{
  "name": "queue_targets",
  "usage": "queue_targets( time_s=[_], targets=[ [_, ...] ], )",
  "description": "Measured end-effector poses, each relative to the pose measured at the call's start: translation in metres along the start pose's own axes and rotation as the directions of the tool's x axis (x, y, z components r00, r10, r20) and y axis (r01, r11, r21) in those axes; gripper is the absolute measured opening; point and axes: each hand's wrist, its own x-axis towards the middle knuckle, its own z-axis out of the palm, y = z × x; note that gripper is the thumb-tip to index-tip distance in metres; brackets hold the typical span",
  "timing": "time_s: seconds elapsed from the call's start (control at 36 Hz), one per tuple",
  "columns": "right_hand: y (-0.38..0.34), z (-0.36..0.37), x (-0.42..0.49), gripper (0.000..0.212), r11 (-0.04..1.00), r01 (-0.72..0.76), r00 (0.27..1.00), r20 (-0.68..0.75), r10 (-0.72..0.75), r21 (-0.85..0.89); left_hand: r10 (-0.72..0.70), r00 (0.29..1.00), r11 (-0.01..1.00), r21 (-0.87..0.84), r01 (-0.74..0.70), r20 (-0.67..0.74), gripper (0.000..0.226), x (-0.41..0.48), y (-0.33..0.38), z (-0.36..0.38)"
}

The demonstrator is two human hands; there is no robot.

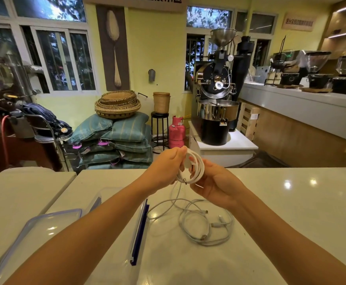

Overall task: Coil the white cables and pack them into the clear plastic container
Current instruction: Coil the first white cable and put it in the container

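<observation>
Clear plastic container (44, 229) by forearms | both hands grip round white cable coil (194, 167) | loose cables (201, 223) on glossy table (291, 202)

both hands (168, 165) hold a coiled cable (194, 165) above the table (291, 202); loose cables (205, 223) lie beneath, container (139, 229) to their left, lid (44, 227) farther left.

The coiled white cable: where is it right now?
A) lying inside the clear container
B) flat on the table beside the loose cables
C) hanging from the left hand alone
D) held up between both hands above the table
D: the coiled white cable is gripped by the left hand and the right hand, above the table.
</observation>
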Motion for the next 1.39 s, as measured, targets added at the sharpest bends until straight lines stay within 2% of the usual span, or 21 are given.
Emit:
queue_targets(
  time_s=[0.19, 0.28, 0.33, 0.39, 0.58, 0.69, 0.81, 0.89, 1.0, 1.08, 1.19, 1.39],
  targets=[
    [-0.007, -0.004, 0.0, 0.031, 0.996, 0.009, 0.995, 0.099, 0.0, -0.092, 0.054, 0.997, 0.993, 0.112, -0.048, -0.053, 0.042, 0.001, 0.002, -0.003],
    [-0.011, -0.002, -0.001, 0.024, 0.997, 0.005, 0.994, 0.105, 0.003, -0.08, 0.074, 0.995, 0.983, 0.171, -0.063, -0.059, 0.042, 0.003, 0.002, -0.005],
    [-0.011, 0.0, -0.002, 0.017, 0.986, 0.038, 0.996, 0.09, -0.023, -0.161, 0.08, 0.995, 0.975, 0.212, -0.065, -0.063, 0.042, 0.004, 0.001, -0.006],
    [-0.011, 0.002, -0.001, 0.02, 0.96, 0.081, 0.996, 0.068, -0.064, -0.267, 0.083, 0.995, 0.969, 0.238, -0.067, -0.059, 0.041, 0.006, 0.0, -0.007],
    [-0.007, 0.007, 0.004, 0.02, 0.821, 0.161, 0.983, 0.014, -0.183, -0.547, 0.023, 1.0, 0.982, 0.188, -0.023, 0.002, 0.038, 0.006, -0.007, -0.01],
    [-0.005, 0.012, 0.006, 0.019, 0.78, 0.168, 0.979, 0.013, -0.201, -0.603, -0.078, 0.995, 0.996, 0.042, 0.076, 0.056, 0.038, 0.004, -0.012, -0.015],
    [-0.003, 0.017, 0.01, 0.018, 0.767, 0.18, 0.976, 0.015, -0.217, -0.616, -0.085, 0.993, 0.996, 0.018, 0.084, 0.083, 0.039, 0.002, -0.019, -0.024],
    [-0.003, 0.019, 0.014, 0.013, 0.771, 0.142, 0.981, -0.017, -0.195, -0.621, -0.087, 0.992, 0.995, 0.047, 0.083, 0.093, 0.032, -0.001, -0.022, -0.032],
    [0.001, 0.024, 0.019, 0.012, 0.77, 0.126, 0.985, -0.015, -0.174, -0.625, -0.074, 0.994, 0.981, 0.185, 0.058, 0.079, 0.013, -0.003, -0.027, -0.039],
    [0.007, 0.029, 0.023, 0.014, 0.776, 0.134, 0.986, 0.004, -0.167, -0.616, -0.052, 0.998, 0.954, 0.296, 0.036, 0.044, 0.009, -0.005, -0.031, -0.044],
    [0.015, 0.037, 0.03, 0.018, 0.78, 0.148, 0.983, 0.003, -0.185, -0.608, -0.046, 0.999, 0.918, 0.394, 0.043, -0.002, 0.017, -0.008, -0.037, -0.051],
    [0.026, 0.052, 0.04, 0.021, 0.798, 0.117, 0.988, -0.013, -0.155, -0.591, -0.03, 0.998, 0.889, 0.454, 0.056, -0.064, 0.023, -0.015, -0.047, -0.066]
  ],
)
